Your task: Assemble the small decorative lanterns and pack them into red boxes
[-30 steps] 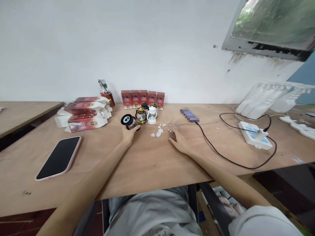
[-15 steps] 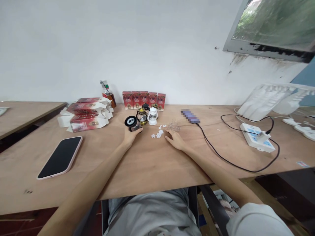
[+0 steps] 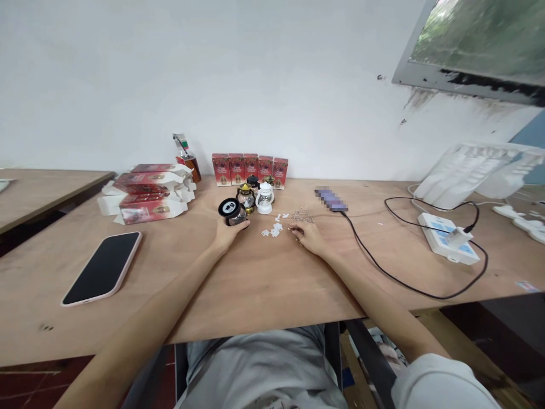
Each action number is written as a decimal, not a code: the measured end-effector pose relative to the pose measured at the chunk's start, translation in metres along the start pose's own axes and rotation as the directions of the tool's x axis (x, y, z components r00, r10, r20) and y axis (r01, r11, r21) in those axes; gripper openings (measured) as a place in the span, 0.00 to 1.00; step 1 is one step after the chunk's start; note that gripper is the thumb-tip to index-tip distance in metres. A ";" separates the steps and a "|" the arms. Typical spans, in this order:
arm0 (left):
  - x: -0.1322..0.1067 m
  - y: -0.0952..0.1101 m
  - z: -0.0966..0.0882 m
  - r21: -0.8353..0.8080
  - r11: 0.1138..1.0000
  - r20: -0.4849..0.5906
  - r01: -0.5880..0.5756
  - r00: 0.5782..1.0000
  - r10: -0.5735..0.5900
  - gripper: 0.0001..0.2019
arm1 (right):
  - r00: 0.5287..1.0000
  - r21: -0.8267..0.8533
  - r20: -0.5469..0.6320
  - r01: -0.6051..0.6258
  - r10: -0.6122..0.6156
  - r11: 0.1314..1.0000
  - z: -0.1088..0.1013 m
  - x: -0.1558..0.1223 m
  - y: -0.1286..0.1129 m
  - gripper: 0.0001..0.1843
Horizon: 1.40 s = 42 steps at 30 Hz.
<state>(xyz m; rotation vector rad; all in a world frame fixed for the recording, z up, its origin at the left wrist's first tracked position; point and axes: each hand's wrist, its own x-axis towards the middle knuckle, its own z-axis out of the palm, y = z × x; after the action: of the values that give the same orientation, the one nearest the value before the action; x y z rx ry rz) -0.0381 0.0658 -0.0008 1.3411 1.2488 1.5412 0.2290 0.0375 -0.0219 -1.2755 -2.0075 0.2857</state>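
A: Head view. Left hand (image 3: 226, 234)?
B: Fingers wrapped around a dark lantern (image 3: 230, 207), tilted, round black end facing up; located just in front of the gold lantern (image 3: 246, 200).
A: Right hand (image 3: 311, 237)?
B: Fingers curled low over the table (image 3: 264, 284), beside thin wire pieces (image 3: 302, 215) and small white pieces (image 3: 275, 229). Grip on anything: cannot tell.

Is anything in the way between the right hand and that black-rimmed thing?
Yes, small white pieces lie on the table between the right hand and the black-rimmed thing in the left hand. They look flat; nothing tall shows there. The white lantern stands farther back.
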 end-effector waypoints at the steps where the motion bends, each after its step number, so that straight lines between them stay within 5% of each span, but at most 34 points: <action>1: -0.001 0.000 0.000 0.018 1.000 0.012 -0.014 1.000 0.014 0.26 | 1.000 -0.028 0.000 0.017 -0.017 0.999 -0.001 0.000 0.001 0.14; 11: -0.014 0.002 0.002 0.177 0.954 0.221 -0.241 0.955 0.200 0.25 | 0.998 -0.218 0.049 0.055 -0.045 0.974 -0.006 -0.001 -0.001 0.10; 15: -0.021 0.009 -0.002 0.272 0.796 0.428 -0.540 0.809 0.403 0.22 | 0.999 -0.220 0.030 0.038 -0.032 0.975 -0.006 -0.002 -0.003 0.12; 18: -0.026 0.013 -0.003 0.280 0.704 0.526 -0.652 0.718 0.456 0.20 | 0.999 -0.211 0.024 0.043 -0.039 0.977 -0.006 -0.003 -0.003 0.13; 25: -0.032 0.019 -0.002 0.314 0.641 0.560 -0.701 0.681 0.471 0.18 | 0.987 -0.087 -0.138 0.071 -0.082 0.994 -0.010 -0.005 -0.017 0.09; 33: -0.037 0.019 0.001 0.390 0.563 0.594 -0.728 0.666 0.450 0.18 | 0.921 0.186 -0.391 0.081 -0.002 0.979 -0.007 -0.023 -0.072 0.06; 38: -0.038 0.021 0.002 0.423 0.512 0.631 -0.748 0.648 0.426 0.17 | 0.936 0.233 -0.325 0.220 -0.137 0.947 -0.007 -0.033 -0.099 0.03; 42: -0.040 0.022 0.003 0.455 0.472 0.636 -0.755 0.647 0.422 0.17 | 0.963 0.239 -0.208 0.217 -0.169 0.946 -0.006 -0.035 -0.104 0.05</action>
<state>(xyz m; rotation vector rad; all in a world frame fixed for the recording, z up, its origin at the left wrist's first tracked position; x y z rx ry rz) -0.0261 0.0227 0.0095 2.7385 1.1190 1.0289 0.1694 -0.0437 0.0223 -0.8993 -1.8489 0.3121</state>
